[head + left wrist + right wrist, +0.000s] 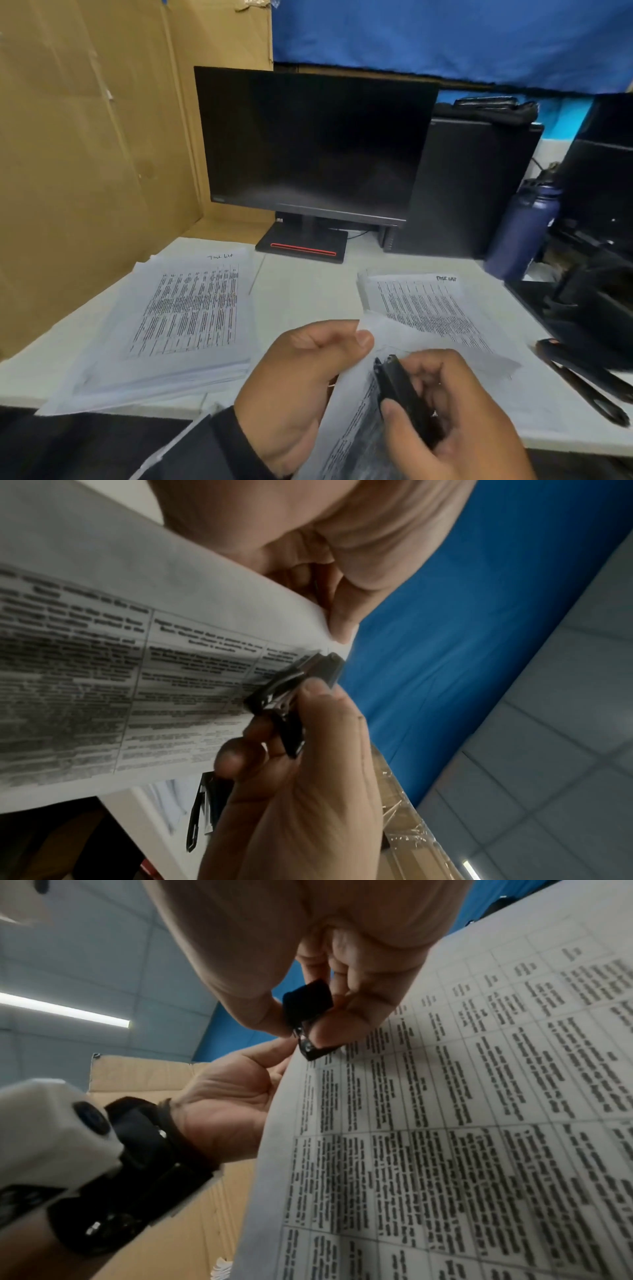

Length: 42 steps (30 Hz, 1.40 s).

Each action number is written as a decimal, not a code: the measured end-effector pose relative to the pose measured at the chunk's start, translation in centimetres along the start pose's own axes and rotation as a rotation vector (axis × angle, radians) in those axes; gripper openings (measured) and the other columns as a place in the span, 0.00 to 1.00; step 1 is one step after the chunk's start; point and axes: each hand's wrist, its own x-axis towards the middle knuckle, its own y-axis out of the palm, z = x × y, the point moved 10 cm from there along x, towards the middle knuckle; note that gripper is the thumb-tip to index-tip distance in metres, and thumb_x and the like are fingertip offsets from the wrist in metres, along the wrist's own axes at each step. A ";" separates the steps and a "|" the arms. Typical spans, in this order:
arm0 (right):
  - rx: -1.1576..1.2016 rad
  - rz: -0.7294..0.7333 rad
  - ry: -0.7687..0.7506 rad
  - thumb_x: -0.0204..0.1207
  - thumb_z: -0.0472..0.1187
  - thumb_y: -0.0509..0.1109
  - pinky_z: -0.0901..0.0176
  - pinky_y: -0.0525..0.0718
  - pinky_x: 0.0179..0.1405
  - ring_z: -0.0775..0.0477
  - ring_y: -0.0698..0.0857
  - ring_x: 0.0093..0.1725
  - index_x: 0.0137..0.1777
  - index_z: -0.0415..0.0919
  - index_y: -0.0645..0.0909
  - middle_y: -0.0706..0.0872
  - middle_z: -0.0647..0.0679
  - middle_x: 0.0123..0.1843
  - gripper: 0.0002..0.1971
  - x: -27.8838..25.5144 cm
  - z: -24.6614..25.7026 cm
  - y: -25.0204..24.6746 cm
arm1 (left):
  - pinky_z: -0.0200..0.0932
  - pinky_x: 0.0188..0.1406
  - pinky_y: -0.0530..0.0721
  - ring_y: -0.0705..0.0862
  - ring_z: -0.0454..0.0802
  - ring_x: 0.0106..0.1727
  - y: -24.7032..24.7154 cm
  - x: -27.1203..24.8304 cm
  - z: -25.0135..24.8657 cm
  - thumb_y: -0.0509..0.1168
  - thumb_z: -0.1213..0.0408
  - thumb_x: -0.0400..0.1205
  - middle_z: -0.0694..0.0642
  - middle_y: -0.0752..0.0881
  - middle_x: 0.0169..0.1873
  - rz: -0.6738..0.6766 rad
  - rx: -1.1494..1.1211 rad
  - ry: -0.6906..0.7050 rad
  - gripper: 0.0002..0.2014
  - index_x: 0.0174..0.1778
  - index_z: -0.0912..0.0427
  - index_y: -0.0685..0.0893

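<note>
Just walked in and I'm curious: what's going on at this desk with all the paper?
A person seems to be stapling printed sheets. The left hand pinches their top corner, and the right hand grips a small black stapler set at that corner. Two more paper stacks lie on the white table before a dark monitor.

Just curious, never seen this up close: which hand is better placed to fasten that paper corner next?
Likely the right hand: it grips the black stapler, whose mouth sits at the corner of the paper. The left hand only pinches that corner steady.
</note>
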 end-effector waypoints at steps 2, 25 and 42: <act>-0.014 -0.033 0.000 0.59 0.50 0.76 0.66 0.84 0.33 0.51 0.88 0.31 0.54 0.58 0.80 0.88 0.51 0.36 0.21 -0.1 0.0 -0.3 | 0.51 0.48 0.92 0.92 0.60 0.40 0.3 -0.1 0.2 0.75 0.67 0.73 0.73 0.93 0.46 0.009 -0.007 0.007 0.10 0.47 0.68 0.94; -0.060 -0.001 -0.037 0.68 0.54 0.74 0.48 0.86 0.40 0.49 0.87 0.42 0.54 0.56 0.78 0.86 0.53 0.46 0.15 0.3 0.3 -1.1 | 0.42 0.38 0.88 0.88 0.50 0.35 0.2 -0.3 -0.6 0.73 0.71 0.81 0.60 0.92 0.36 -0.069 0.273 0.162 0.06 0.44 0.58 0.96; -0.154 0.019 -0.068 0.71 0.52 0.72 0.59 0.84 0.37 0.53 0.84 0.36 0.50 0.59 0.77 0.83 0.54 0.43 0.10 0.0 0.6 -0.5 | 0.37 0.35 0.83 0.86 0.48 0.32 0.3 -0.4 -0.8 0.73 0.71 0.82 0.56 0.91 0.32 -0.025 0.285 0.091 0.08 0.41 0.58 0.95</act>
